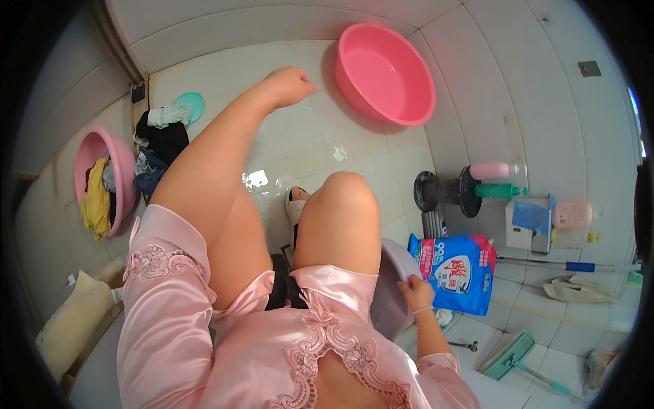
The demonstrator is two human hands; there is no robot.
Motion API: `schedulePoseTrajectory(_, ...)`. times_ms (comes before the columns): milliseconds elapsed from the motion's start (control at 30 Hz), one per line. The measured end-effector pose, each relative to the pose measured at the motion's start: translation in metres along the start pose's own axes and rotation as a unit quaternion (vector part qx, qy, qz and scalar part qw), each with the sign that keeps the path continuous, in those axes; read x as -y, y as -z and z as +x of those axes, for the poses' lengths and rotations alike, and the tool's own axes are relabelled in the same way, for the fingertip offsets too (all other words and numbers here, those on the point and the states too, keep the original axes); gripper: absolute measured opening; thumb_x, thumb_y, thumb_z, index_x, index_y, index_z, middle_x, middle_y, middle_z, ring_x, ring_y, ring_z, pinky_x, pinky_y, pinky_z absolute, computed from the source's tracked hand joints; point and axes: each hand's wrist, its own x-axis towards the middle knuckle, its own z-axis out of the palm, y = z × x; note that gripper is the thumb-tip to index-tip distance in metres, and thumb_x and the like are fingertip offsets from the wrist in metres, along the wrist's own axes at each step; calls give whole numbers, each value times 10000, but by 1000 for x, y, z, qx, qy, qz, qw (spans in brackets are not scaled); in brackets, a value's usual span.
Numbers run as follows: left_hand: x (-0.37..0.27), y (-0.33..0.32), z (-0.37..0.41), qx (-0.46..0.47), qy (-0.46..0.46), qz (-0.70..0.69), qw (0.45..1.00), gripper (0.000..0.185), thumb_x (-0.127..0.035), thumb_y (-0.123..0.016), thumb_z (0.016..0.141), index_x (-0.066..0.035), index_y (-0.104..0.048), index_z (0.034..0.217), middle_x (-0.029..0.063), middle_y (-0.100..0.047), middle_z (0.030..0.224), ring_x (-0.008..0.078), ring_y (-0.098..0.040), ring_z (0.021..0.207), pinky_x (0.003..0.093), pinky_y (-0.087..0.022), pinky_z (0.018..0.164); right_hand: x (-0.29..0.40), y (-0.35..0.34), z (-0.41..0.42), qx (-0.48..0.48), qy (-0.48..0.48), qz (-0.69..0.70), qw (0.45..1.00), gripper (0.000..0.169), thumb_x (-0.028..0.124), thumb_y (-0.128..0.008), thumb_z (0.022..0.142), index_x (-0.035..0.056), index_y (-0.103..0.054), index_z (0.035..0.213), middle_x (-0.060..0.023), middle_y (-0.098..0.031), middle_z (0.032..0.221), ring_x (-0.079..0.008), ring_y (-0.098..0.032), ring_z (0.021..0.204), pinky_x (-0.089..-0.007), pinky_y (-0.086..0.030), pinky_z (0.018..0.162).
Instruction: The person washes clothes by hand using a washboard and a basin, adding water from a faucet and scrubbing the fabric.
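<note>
My left hand reaches forward over the wet tiled floor, to the left of a large pink basin. Its fingers are curled in, and I see nothing in them. Inside, the pink basin looks bare, tilted in view near the far corner. Beside my right knee my right hand grips the rim of a greyish-lilac basin, partly hidden by my leg. Right against that hand is a blue detergent bag bearing printed writing; whether the fingers also touch it I cannot tell.
On the left are a pink basin of clothes, dark clothes on the floor and a turquoise lid. Along the right wall stand a dark stool with a pink bottle and a green bottle, and a flat mop.
</note>
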Motion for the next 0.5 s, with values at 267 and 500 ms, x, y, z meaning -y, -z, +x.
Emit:
schedulePoseTrajectory(267, -3, -3, 0, -24, -1, -32, 999, 316, -298, -578, 798, -29, -595, 963, 100, -590, 972, 193, -525, 889, 329, -420, 760, -224, 19, 8, -182, -272, 64, 943, 297, 244, -574, 726, -32, -612, 830, -192, -623, 733, -317, -622, 695, -401, -488, 551)
schedulePoseTrajectory(500, 0, -25, 22, -47, -21, 28, 998, 301, -292, -587, 790, -29, -611, 935, 100, -616, 889, 193, -555, 814, 333, -440, 724, -198, -128, 33, -65, -412, 630, 655, 273, 57, -521, 734, 7, -492, 1000, -155, -582, 816, -289, -601, 646, -383, -494, 410)
